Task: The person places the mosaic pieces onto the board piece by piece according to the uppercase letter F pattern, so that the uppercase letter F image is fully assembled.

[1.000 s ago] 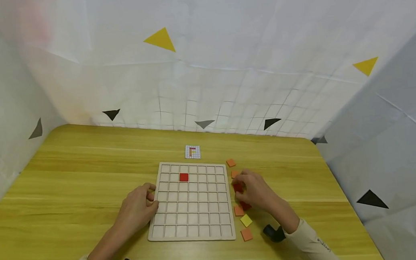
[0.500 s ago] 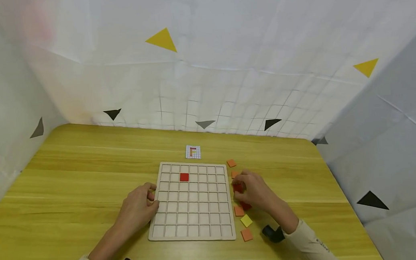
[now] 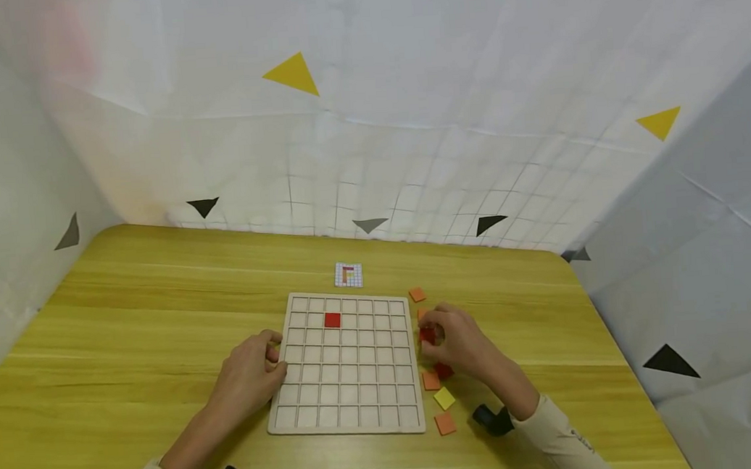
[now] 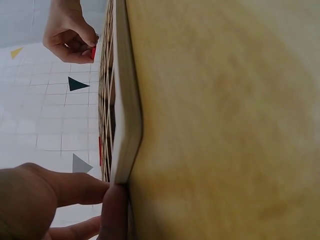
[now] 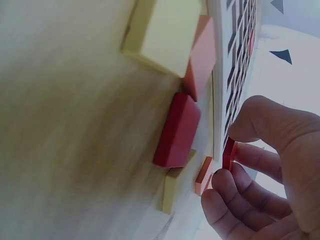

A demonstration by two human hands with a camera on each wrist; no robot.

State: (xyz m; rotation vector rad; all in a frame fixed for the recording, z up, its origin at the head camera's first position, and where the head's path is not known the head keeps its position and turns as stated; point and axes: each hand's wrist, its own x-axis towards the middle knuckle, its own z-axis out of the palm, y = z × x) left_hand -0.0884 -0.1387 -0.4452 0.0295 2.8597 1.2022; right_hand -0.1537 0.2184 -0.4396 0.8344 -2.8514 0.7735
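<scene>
A pale wooden grid board lies on the table, with one red tile set in a cell near its far left. My left hand holds the board's left edge; the left wrist view shows finger and thumb tips against that rim. Beside the board's right edge, my right hand pinches another red tile between thumb and fingers. Below that hand a further red tile lies on the table, partly covered in the head view. The right-hand fingers hide part of an orange tile.
Along the board's right side lie more orange tiles and a yellow tile. A small printed card with a coloured grid pattern lies beyond the board. White sheeting walls in the table's back and sides.
The right hand and the red tile it pinches have shifted very slightly away from me. The left hand and the board have stayed in place.
</scene>
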